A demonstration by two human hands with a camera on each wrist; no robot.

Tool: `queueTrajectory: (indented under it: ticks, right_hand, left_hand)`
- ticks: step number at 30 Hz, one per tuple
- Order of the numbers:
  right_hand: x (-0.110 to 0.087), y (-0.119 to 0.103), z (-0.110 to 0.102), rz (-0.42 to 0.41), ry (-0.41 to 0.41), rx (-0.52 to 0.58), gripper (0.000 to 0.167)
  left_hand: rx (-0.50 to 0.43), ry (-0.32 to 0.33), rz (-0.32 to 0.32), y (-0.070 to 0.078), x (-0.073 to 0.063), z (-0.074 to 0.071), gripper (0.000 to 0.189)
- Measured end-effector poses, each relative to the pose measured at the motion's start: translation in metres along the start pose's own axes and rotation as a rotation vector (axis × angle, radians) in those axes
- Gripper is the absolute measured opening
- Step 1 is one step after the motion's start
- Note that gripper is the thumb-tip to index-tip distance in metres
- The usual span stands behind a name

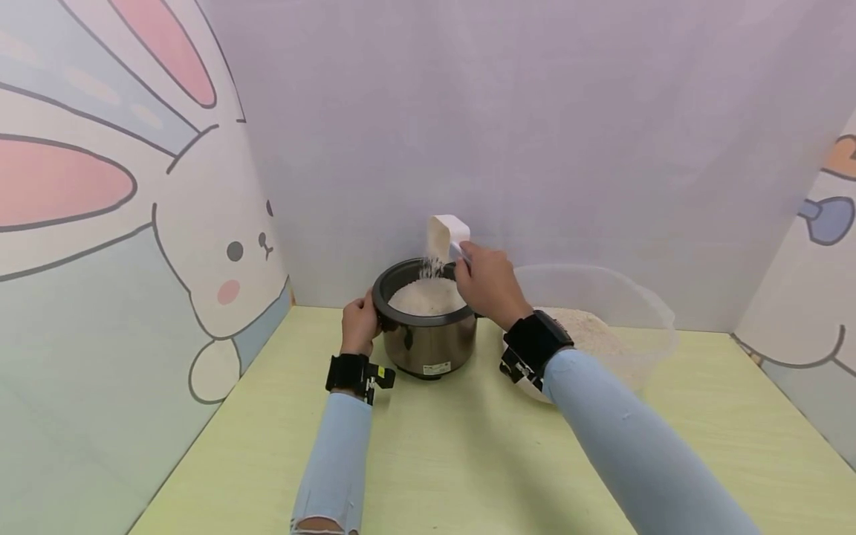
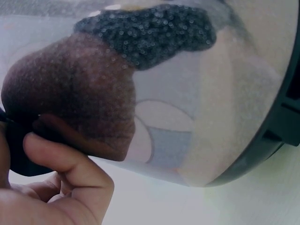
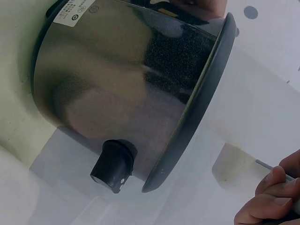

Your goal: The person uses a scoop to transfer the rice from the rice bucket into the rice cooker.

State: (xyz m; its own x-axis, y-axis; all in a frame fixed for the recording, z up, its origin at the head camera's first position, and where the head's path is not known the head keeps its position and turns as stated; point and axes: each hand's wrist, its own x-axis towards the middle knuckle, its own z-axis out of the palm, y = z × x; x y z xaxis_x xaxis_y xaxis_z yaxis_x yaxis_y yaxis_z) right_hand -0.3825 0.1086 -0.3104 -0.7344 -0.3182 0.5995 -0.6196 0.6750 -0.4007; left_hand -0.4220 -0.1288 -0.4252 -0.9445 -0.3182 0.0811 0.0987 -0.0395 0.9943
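A rice cooker [image 1: 431, 345] with a shiny metal body and dark rim stands lidless on the table, white grains like rice [image 1: 424, 299] inside it. My left hand [image 1: 360, 325] grips the black side handle [image 2: 26, 157], the fingers curled at it in the left wrist view. Above the cooker's rim, my right hand [image 1: 493, 284] holds a white measuring scoop [image 1: 455, 229] by its thin handle. The scoop is tilted, and grains fall from its mouth into the pot. In the right wrist view, the cooker's other handle [image 3: 114, 165] sticks out free.
Right of the cooker stands a large translucent tub [image 1: 652, 301] holding more grains, partly behind my right wrist. A pale wall [image 1: 508, 134] rises close behind the cooker. Rabbit-printed panels [image 1: 200, 245] border the yellow-green table [image 1: 414, 461].
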Motion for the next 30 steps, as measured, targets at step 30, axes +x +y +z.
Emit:
queueTrajectory:
  ticks: [30]
  right_hand:
    - [-0.012,-0.013,0.0,-0.122,0.009,-0.073,0.04]
  left_hand:
    - [-0.001,-0.003,-0.012,-0.003,0.003,0.003,0.041]
